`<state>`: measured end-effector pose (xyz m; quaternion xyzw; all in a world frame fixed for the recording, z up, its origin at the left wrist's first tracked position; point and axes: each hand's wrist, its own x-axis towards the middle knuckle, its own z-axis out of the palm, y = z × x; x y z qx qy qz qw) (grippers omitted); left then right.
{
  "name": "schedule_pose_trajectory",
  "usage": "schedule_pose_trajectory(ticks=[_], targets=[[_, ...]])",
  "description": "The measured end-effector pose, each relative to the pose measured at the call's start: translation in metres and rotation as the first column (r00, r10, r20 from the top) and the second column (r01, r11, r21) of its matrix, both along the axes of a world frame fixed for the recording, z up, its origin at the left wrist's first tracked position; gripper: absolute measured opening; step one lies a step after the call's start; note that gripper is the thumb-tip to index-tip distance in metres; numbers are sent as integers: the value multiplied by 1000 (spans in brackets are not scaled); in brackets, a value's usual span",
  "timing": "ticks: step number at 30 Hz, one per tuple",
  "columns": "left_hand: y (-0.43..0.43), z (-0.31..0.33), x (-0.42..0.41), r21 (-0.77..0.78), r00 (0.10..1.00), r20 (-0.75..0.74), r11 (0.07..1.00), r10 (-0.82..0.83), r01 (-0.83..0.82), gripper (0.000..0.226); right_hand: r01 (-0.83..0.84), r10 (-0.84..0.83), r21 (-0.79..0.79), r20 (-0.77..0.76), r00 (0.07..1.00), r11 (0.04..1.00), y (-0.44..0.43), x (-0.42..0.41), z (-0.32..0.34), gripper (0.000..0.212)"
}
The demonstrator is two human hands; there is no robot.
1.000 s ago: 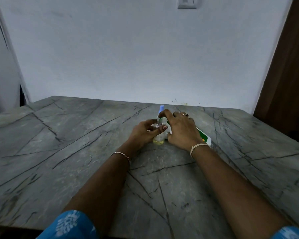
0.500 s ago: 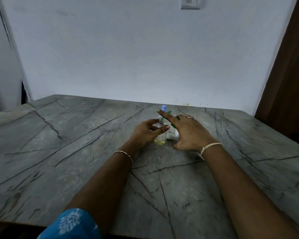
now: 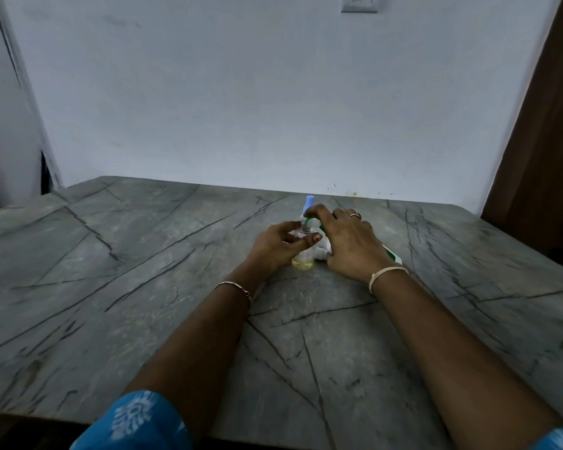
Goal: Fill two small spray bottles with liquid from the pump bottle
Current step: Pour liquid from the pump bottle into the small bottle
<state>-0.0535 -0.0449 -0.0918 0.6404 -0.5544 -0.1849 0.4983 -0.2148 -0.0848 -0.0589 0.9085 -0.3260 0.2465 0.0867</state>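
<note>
Head view: a grey veined stone table (image 3: pixel 143 254) is seen against a pale wall (image 3: pixel 273 92), with a switch plate (image 3: pixel 359 3) at the top edge and a brown wooden panel (image 3: pixel 540 141) at the right.

Both forearms are stretched forward to the far middle of the table. A clear small spray bottle (image 3: pixel 303 259) is stood upright there, uncapped, with a little yellowish liquid at its bottom. It is gripped by the left hand (image 3: pixel 273 245), fingers and thumb curled round its body.

Just right of it, touching, a white pump bottle (image 3: pixel 392 256) with a green label is mostly covered by the right hand (image 3: pixel 348 241). The fingers are curled over it and the index fingertip is set on the green nozzle (image 3: pixel 307 218) above the small bottle's mouth. Whether the pump bottle is upright or tilted cannot be told.

A second bottle with a blue cap (image 3: pixel 309 201) is stood just behind the two, partly hidden.

A ring (image 3: pixel 355 215) and a pale cord band (image 3: pixel 387 274) are worn on the right, a thin bracelet (image 3: pixel 234 287) on the left. A blue patterned sleeve (image 3: pixel 134 420) is seen at the bottom edge.
</note>
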Motion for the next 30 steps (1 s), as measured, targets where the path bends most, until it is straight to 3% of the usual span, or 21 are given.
schedule_pose_trajectory(ticks=[8,14,26,30], targets=[[0,-1,0,-14,1000,21,1000,3,-3,59,-17,17,-25,19,1000,1000,-2,-2,-2,84],[0,0,-1,1,998,60,1000,27,-27,70,-9,8,-59,-20,1000,998,-4,-6,-3,96],[0,1,-1,-7,999,45,1000,18,-18,63,-8,8,-17,1,1000,1000,-5,2,-1,80],[1,1,-1,-1,999,35,1000,17,-17,66,-35,35,-2,-10,999,999,-7,-2,0,83]])
